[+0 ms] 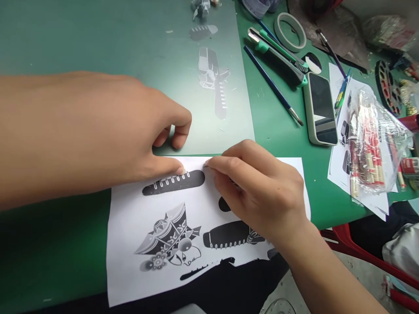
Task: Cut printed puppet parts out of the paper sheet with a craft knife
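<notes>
A white sheet (124, 244) printed with black and grey figures lies at the green table's front edge, its lower edge cut unevenly. My left hand (163, 126) comes in from the left, thumb on the sheet's upper part by a long dark printed shape (173, 182), the other fingers curled and apart from the thumb. My right hand (258, 187) rests over the sheet's upper right, thumb and fingertips pinched together near the top edge. What they hold, if anything, is too small to make out. Behind lies a translucent sheet (170, 56) with cut-out dark shapes.
At the right are a brush (271, 83), a green and black cutter (278, 59), a tape roll (290, 31), a phone (321, 109), and a plastic bag of red and white sticks (369, 148) on papers. A red chair (347, 244) stands below the table edge.
</notes>
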The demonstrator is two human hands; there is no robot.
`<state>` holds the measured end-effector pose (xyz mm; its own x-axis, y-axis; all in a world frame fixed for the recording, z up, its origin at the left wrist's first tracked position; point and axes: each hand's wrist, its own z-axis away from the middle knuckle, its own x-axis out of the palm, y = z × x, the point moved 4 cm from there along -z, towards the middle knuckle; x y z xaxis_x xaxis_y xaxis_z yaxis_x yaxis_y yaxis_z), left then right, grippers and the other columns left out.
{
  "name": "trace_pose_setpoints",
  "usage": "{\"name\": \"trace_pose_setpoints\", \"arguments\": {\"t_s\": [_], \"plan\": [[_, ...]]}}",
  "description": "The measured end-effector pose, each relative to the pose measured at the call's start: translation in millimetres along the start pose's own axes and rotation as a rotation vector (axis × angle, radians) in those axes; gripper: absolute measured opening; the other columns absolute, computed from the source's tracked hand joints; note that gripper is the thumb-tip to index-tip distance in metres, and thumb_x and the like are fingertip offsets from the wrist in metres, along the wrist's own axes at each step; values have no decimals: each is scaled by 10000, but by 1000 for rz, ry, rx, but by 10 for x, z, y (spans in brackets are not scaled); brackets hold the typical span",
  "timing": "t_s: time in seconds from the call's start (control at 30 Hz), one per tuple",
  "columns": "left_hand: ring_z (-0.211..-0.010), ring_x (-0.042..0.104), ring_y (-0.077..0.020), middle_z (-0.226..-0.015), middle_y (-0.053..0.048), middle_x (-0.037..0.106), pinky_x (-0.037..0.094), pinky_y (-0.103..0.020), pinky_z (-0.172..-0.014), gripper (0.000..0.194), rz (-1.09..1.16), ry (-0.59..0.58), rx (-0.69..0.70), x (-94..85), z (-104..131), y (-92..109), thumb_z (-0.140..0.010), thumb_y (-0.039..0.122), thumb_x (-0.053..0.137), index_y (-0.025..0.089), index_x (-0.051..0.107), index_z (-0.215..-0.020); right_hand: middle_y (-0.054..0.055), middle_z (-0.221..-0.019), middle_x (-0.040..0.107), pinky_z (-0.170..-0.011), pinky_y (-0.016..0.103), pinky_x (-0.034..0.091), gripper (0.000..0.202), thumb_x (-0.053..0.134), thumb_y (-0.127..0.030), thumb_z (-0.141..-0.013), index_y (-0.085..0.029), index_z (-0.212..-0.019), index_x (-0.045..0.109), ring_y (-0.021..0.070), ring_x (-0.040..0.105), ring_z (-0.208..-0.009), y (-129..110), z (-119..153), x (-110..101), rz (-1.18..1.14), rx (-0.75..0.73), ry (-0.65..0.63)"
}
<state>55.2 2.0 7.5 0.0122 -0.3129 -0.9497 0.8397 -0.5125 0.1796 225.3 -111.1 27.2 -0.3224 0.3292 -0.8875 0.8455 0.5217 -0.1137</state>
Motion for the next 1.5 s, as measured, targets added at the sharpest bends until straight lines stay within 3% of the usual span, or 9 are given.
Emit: {"name": "trace_pose_setpoints", "arguments": {"t_s": [0.27, 0.4, 0.53, 0.67, 0.8, 1.0, 1.17, 1.3, 1.5], "plan": [[-789, 643, -235, -754, 51, 590, 419, -383, -784, 396, -56, -115, -130, -80, -7, 116, -647, 610, 717, 316, 656, -905, 19, -815, 677, -539, 260, 386, 181, 587, -32, -902, -166, -847, 696, 96, 561, -642, 12, -91, 49, -67, -106, -88], [-1185, 592, -308, -891, 18, 629, 442, -384, -931, 420, 76, -37, -37, 26, 82, 38, -792, 654, 559, 342, 619, -1067, 11, -823, 674, -550, 252, 399, 181, 578, -45, -911, -174, -844, 685, 95, 564, -654, 15, -86, 51, -76, -105, -99], [-1271, 551, -326, -977, 12, 663, 458, -384, -953, 447, 222, 74, 97, 87, 198, -9, -813, 655, 519, 372, 605, -1148, 16, -816, 671, -547, 260, 394, 179, 579, -35, -900, -165, -839, 685, 100, 568, -659, 11, -82, 46, -86, -114, -94], [-1170, 604, -337, -900, 4, 680, 474, -397, -910, 436, 201, 58, 109, 28, 148, 38, -751, 667, 565, 376, 645, -1066, 9, -817, 677, -543, 260, 394, 198, 556, -41, -915, -177, -846, 683, 98, 569, -660, 10, -84, 50, -74, -104, -101], [-831, 665, -325, -764, 17, 661, 470, -450, -821, 325, 0, -56, -66, -26, 39, 73, -579, 586, 698, 349, 666, -800, 6, -811, 675, -545, 260, 385, 200, 563, -36, -906, -183, -839, 682, 98, 563, -659, 9, -82, 51, -63, -112, -99], [-1229, 583, -357, -872, -2, 699, 469, -410, -932, 429, 245, 48, 106, 50, 119, 99, -749, 640, 564, 381, 657, -1078, 19, -787, 656, -558, 284, 371, 211, 538, -28, -923, -159, -871, 695, 118, 539, -662, -11, -64, 50, -24, -149, -103], [-1246, 570, -357, -850, -5, 686, 460, -415, -921, 404, 266, 18, 82, 69, 107, 81, -737, 619, 571, 394, 654, -1062, 9, -793, 658, -546, 283, 350, 223, 530, -37, -933, -174, -853, 687, 114, 531, -665, -21, -52, 48, -3, -125, -99], [-973, 659, -359, -728, -4, 642, 425, -452, -810, 324, 186, -24, -14, -19, 23, 103, -636, 595, 646, 369, 661, -868, 17, -803, 662, -541, 289, 343, 194, 556, -37, -916, -163, -857, 691, 116, 540, -664, -27, -46, 45, -13, -104, -113], [-532, 532, -156, -693, 69, 635, 301, -352, -591, 368, -90, -101, -122, -92, -14, 150, -577, 626, 646, 318, 649, -778, 4, -811, 658, -528, 290, 325, 185, 567, -40, -908, -174, -840, 676, 108, 533, -663, -25, -41, 36, -6, -77, -120]]}}
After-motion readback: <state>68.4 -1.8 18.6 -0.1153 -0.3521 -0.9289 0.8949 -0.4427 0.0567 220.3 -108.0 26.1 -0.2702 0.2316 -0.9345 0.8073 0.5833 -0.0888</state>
